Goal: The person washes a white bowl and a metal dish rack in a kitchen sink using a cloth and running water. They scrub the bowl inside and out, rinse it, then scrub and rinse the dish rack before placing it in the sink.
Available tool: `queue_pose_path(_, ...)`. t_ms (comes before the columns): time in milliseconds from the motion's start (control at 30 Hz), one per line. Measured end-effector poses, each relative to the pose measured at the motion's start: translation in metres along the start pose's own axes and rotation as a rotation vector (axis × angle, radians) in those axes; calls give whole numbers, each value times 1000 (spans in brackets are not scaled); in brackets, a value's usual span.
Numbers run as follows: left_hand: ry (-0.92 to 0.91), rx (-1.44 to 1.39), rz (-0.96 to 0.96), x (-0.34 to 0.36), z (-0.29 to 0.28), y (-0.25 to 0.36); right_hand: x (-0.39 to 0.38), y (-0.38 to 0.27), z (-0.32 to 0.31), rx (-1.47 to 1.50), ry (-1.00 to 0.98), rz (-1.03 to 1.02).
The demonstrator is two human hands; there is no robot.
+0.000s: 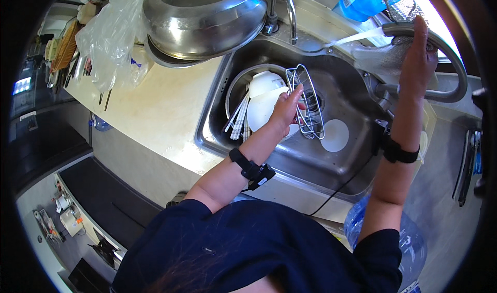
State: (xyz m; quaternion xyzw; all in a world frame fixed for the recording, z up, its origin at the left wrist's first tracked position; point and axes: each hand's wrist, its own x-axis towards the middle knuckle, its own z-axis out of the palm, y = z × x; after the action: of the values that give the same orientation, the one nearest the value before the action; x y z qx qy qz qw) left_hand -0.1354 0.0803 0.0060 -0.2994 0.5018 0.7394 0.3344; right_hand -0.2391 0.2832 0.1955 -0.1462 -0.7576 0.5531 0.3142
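My left hand (286,111) is closed around a metal wire rack (311,118) and holds it tilted over the sink (357,175). Beside the rack, white bowls (266,84) and several white-ended chopsticks (239,119) rest in a round metal basin (231,93). A flat white disc (335,136) lies on the sink floor. Raised at the far right, my right hand (418,60) is next to a thick grey hose (461,75) and a metal mesh piece (403,8). Most of its fingers are hidden, so its grip cannot be made out.
A large lidded steel pot (204,26) stands left of the tap (292,13). Clear plastic bags (116,39) hang at the counter's far left. Behind the sink is a blue container (360,3). A big clear water bottle (411,241) stands below the counter at right.
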Motion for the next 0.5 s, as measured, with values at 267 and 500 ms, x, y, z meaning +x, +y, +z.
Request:
queue_pose_path(267,-2,-19,-26,-6,-11,-10,-29,84,-17,-365,-189,-197)
queue_pose_path(500,50,13,-46,-6,-19,-24,-69,192,56,-864,-474,-626)
